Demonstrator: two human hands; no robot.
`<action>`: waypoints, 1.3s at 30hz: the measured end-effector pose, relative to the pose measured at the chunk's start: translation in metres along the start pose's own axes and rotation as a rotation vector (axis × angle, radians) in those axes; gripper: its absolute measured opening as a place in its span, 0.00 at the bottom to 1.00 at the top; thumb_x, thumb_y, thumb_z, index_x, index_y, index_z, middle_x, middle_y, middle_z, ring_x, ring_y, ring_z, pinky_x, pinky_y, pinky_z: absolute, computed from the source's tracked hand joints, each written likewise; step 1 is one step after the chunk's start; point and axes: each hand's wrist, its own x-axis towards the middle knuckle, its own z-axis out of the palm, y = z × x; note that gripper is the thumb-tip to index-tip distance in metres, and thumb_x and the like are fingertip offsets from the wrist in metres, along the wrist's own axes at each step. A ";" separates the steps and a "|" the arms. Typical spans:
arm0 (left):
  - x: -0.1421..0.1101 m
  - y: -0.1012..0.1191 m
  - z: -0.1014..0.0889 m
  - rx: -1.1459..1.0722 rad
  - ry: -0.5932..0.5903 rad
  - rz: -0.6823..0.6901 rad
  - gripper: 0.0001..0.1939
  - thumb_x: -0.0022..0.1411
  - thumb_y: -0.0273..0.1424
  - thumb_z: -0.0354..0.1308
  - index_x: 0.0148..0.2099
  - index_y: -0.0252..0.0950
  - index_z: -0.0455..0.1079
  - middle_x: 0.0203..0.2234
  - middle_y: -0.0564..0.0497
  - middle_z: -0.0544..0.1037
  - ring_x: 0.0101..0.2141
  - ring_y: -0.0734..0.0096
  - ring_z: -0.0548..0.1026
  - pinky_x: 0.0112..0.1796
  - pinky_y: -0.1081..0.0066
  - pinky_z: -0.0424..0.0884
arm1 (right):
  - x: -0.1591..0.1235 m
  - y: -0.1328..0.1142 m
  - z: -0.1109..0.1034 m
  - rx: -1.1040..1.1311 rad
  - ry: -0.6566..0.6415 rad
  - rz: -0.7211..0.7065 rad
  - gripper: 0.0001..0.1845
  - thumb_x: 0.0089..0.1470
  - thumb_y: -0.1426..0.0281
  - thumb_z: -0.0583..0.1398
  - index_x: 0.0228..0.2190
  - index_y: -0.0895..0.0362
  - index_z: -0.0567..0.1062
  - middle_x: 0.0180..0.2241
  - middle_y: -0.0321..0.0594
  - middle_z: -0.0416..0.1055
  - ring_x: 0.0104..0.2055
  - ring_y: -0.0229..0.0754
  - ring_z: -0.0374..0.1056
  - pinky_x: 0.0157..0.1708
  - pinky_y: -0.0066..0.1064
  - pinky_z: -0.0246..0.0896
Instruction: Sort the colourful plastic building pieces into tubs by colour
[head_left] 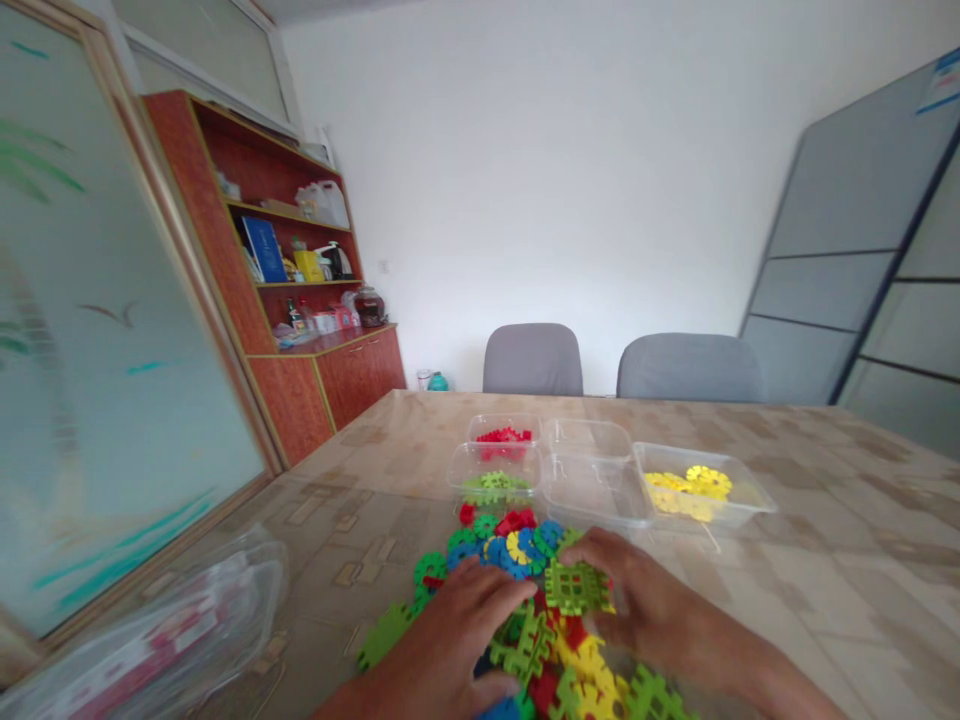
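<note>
A mixed pile of plastic interlocking building pieces (577, 660) lies at the front of the table, in red, blue, yellow and green. My right hand (637, 600) pinches a light green square lattice piece (576, 588) just above the pile's right side. Over the left side is my left hand (465, 625), its thumb and fingers apart around another light green lattice piece (525, 645) within the pile; no firm grip on it shows. Blue and yellow disc pieces (517, 548) lie just beyond both hands.
Beyond the pile stand clear containers: one with red pieces (504, 440), one with green pieces (495, 485), and a tub (750, 500) with yellow discs. Two more clear compartments (596, 490) sit between. Clear plastic packaging (172, 630) lies at left. Grey chairs (532, 360) line the far edge.
</note>
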 end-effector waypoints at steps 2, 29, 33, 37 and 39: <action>0.000 -0.002 0.002 -0.035 0.004 -0.003 0.39 0.53 0.27 0.65 0.64 0.48 0.56 0.58 0.51 0.65 0.58 0.58 0.60 0.60 0.62 0.54 | 0.000 0.000 -0.004 0.017 0.017 -0.002 0.18 0.50 0.71 0.60 0.45 0.54 0.71 0.44 0.42 0.69 0.47 0.49 0.65 0.48 0.43 0.62; 0.093 -0.087 -0.088 0.056 0.395 0.007 0.13 0.53 0.31 0.61 0.43 0.38 0.74 0.42 0.47 0.79 0.45 0.57 0.74 0.49 0.62 0.66 | 0.060 0.030 -0.020 -0.007 0.263 -0.033 0.19 0.50 0.61 0.61 0.41 0.59 0.75 0.37 0.45 0.74 0.38 0.48 0.71 0.37 0.37 0.66; 0.063 -0.075 -0.088 0.051 0.478 0.020 0.13 0.59 0.31 0.55 0.45 0.36 0.73 0.46 0.46 0.77 0.48 0.60 0.72 0.52 0.64 0.64 | 0.095 0.022 -0.018 -0.077 0.304 -0.039 0.17 0.49 0.65 0.62 0.41 0.58 0.75 0.38 0.45 0.73 0.39 0.48 0.70 0.40 0.38 0.65; 0.038 -0.071 -0.081 0.036 0.514 0.003 0.13 0.60 0.32 0.53 0.45 0.36 0.73 0.47 0.46 0.76 0.48 0.61 0.72 0.52 0.65 0.64 | 0.132 0.017 -0.008 -0.165 0.324 -0.013 0.15 0.48 0.70 0.63 0.40 0.59 0.77 0.41 0.49 0.73 0.45 0.51 0.68 0.47 0.41 0.62; 0.029 -0.074 -0.078 0.032 0.514 -0.014 0.13 0.60 0.32 0.53 0.45 0.36 0.73 0.47 0.46 0.76 0.48 0.61 0.72 0.52 0.65 0.65 | 0.144 0.016 -0.003 -0.195 0.317 0.008 0.14 0.46 0.73 0.63 0.39 0.59 0.77 0.42 0.50 0.74 0.47 0.53 0.68 0.49 0.43 0.60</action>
